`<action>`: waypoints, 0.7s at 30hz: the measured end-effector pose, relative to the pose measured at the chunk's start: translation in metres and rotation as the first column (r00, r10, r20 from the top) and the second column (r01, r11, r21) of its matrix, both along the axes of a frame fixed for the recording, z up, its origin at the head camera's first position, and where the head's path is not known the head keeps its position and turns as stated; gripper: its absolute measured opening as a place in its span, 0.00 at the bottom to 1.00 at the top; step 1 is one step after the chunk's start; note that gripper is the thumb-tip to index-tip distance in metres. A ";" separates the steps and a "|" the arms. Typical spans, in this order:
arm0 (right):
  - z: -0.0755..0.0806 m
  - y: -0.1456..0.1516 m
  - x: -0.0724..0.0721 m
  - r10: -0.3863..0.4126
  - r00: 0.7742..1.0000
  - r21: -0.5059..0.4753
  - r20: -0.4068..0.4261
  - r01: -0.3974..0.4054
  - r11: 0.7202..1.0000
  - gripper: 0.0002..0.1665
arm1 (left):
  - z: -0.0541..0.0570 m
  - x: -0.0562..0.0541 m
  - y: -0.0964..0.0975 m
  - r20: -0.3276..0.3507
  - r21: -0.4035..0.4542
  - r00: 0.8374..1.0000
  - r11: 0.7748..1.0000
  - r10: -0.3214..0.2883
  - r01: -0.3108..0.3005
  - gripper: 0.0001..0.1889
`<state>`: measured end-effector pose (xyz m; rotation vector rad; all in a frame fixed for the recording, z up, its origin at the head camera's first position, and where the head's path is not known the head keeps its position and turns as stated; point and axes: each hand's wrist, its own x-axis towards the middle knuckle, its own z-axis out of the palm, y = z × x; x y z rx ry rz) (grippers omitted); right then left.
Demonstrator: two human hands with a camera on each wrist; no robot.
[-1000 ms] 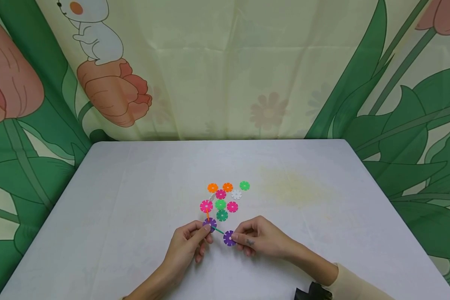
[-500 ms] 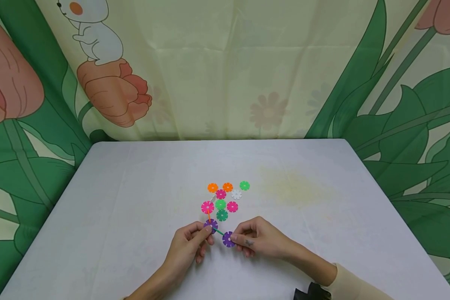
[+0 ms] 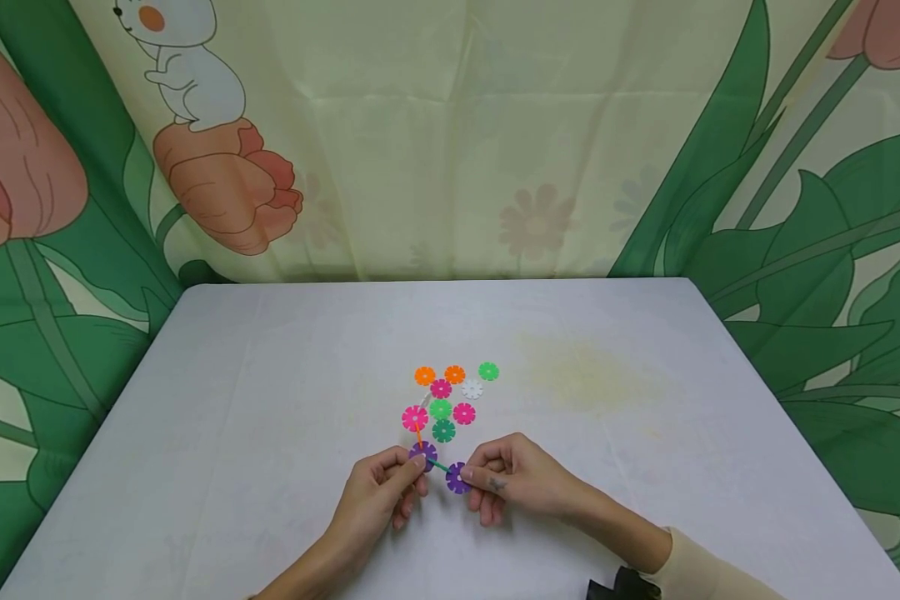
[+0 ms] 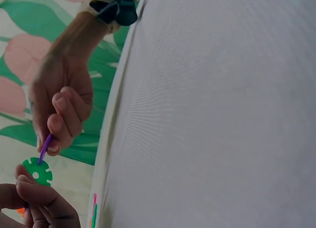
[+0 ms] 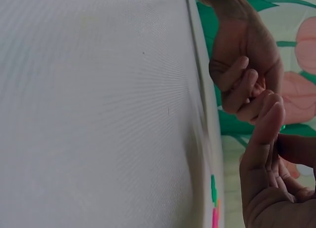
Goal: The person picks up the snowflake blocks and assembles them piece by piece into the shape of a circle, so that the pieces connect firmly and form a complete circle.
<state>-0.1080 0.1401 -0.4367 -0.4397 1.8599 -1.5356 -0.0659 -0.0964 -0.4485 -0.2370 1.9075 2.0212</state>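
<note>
A chain of notched interlocking discs hangs between the hands in the head view. My left hand [image 3: 378,492] pinches a purple disc [image 3: 429,448] between thumb and fingers. My right hand [image 3: 525,479] pinches another purple disc [image 3: 454,479] at its right edge. An edge-on green disc [image 3: 438,466] joins the two purple ones. Above the left purple disc follow an edge-on orange disc [image 3: 419,434], a flat pink disc [image 3: 415,417] and a whitish edge-on disc [image 3: 425,400]. In the left wrist view the green disc [image 4: 44,176] shows its face, with the purple disc [image 4: 44,149] slotted into its rim.
Several loose discs lie behind the hands on the white-covered table [image 3: 270,400]: orange [image 3: 454,375], light green [image 3: 488,372], white [image 3: 472,389], pink [image 3: 464,413] and dark green [image 3: 443,431] among them. A printed curtain [image 3: 420,167] hangs beyond the far edge. A black strap [image 3: 624,585] is near the right sleeve.
The left hand and its end of the chain have shifted slightly right and toward the person. The right purple disc has moved slightly left. Both hands keep their pinch; the loose discs stay put.
</note>
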 end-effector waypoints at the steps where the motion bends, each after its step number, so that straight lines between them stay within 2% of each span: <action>1: 0.000 0.000 0.000 0.000 1.000 -0.007 0.016 0.000 1.000 0.19 | 0.000 0.000 0.000 0.001 -0.001 1.000 1.000 -0.003 0.003 0.16; 7: 0.001 -0.003 0.001 0.002 0.998 -0.039 0.061 0.000 0.999 0.19 | -0.001 0.000 -0.001 0.002 -0.005 1.000 1.000 -0.008 0.008 0.16; 21: -0.003 -0.006 0.001 -0.003 0.998 -0.048 0.064 0.006 0.999 0.18 | -0.003 -0.001 -0.002 0.010 -0.028 1.000 1.000 0.000 0.001 0.16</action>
